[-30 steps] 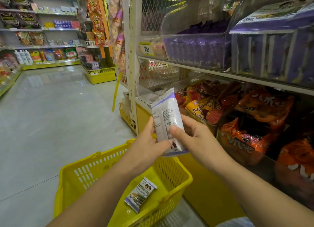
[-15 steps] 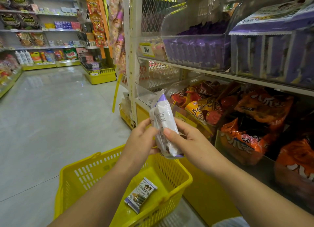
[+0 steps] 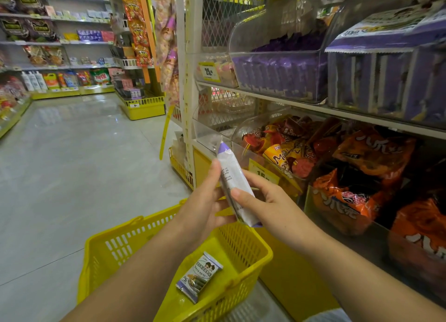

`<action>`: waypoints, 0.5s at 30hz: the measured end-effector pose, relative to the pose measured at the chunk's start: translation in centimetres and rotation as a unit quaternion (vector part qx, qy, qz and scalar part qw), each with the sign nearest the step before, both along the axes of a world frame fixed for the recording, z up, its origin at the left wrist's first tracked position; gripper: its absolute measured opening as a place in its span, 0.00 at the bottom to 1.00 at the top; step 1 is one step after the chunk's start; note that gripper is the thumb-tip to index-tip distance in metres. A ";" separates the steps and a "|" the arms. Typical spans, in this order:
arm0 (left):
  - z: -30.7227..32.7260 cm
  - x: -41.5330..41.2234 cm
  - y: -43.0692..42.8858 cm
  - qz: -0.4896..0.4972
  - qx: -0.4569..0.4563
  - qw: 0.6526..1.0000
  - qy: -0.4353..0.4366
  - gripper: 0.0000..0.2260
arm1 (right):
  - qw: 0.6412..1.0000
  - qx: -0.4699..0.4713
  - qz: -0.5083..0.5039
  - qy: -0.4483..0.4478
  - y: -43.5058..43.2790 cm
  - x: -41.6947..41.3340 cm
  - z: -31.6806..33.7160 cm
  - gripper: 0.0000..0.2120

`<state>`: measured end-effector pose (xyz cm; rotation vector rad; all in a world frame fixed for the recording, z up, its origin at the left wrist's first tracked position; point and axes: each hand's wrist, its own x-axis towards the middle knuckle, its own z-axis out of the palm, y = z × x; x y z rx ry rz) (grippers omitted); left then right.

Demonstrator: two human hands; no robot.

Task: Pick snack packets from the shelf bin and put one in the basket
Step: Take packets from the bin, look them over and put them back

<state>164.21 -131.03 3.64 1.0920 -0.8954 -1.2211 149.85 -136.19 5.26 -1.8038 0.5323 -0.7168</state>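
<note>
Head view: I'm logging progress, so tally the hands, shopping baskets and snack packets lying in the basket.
Hands: 2, left hand and right hand, both holding a white-and-purple packet
Yellow shopping basket: 1
Snack packet in basket: 1
Total: 4

Looked down a shop aisle with pale, glossy floor (image 3: 72,177) across the left and centre. Showed stocked wall shelves (image 3: 60,42) at upper left on yellow bases, a yellow-based end display (image 3: 144,107) at centre, and a white upright post (image 3: 189,80) with wire mesh (image 3: 224,15) at upper centre. Caught soft reflections on the floor near the far shelves.
</note>
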 end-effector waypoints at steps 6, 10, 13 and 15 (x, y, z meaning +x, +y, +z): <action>1.0 -1.6 1.0 -0.031 0.003 0.998 0.060 0.21 | 0.999 -0.034 -0.012 0.035 0.6 0.1 -0.2 0.23; 2.7 -1.3 1.5 0.002 -0.029 0.997 0.076 0.17 | 0.997 0.052 -0.029 -0.043 0.8 -1.2 1.0 0.25; 3.7 -1.6 1.4 0.029 -0.062 0.992 0.105 0.14 | 0.988 0.110 -0.043 -0.098 1.0 -2.9 2.2 0.29; 4.3 -2.2 1.2 0.038 -0.077 0.990 0.108 0.13 | 0.993 0.076 -0.029 -0.081 1.5 -3.9 3.1 0.32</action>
